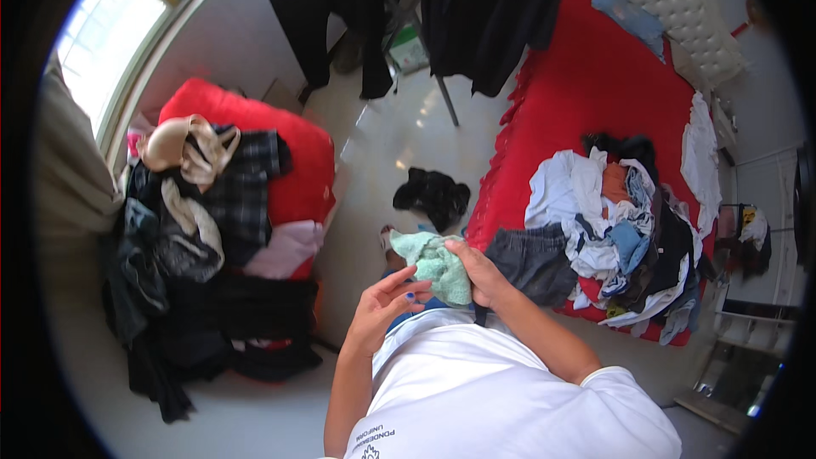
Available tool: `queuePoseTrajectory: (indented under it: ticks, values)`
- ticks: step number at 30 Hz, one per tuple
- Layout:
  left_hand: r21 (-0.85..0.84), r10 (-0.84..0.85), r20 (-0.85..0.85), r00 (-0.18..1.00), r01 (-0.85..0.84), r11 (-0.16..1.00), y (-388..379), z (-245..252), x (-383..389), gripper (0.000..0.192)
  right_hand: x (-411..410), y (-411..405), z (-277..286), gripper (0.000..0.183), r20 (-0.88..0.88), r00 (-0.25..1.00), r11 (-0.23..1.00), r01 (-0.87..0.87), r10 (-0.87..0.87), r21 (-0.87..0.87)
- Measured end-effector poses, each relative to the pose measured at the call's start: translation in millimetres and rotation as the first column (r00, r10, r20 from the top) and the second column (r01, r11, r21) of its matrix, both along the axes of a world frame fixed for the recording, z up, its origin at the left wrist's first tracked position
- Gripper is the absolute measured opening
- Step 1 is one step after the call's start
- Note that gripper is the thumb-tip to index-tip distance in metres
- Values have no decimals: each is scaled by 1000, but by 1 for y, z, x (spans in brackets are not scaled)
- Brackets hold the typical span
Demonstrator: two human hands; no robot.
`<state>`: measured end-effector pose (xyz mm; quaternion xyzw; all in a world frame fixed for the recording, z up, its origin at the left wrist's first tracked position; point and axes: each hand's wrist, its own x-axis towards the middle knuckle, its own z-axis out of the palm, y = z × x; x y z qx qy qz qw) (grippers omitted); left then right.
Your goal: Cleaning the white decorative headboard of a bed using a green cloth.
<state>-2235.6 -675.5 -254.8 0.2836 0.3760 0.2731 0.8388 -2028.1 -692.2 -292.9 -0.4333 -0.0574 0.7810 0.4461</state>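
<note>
A bunched mint-green knitted fabric item [440,264] is in front of my waist, its upper left corner sticking out. My right hand [481,273] grips its right side, thumb on top. On the other side, my left hand [389,303] has its fingers apart at the item's lower left edge. Whether those fingertips touch it I cannot tell. To the right, a heap of mixed clothes [612,229] lies on the red bed cover [593,70]. Dark grey elastic-waist shorts [532,264] lie at the heap's near left side.
At left, a red padded seat [255,115] carries a beige bra [172,143], a plaid garment [239,185] and dark clothes [191,312]. A black garment [433,194] is on the glossy floor [382,134]. Dark clothes [491,25] hang ahead from a rack with a metal leg [448,101].
</note>
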Motion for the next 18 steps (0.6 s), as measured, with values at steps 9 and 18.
queuePoseTrajectory:
  ticks: [9, 18]
  values:
    - [37, -78, -19, 997, 79, 996, 164, -13, -30, 45, 4, 95, 19, 36, 29, 915, 908, 395, -403, 138]
    - [39, -200, 30, 979, 199, 979, 262, -13, 11, 33, 34, 127, 44, 37, -4, 713, 707, 696, -701, 124]
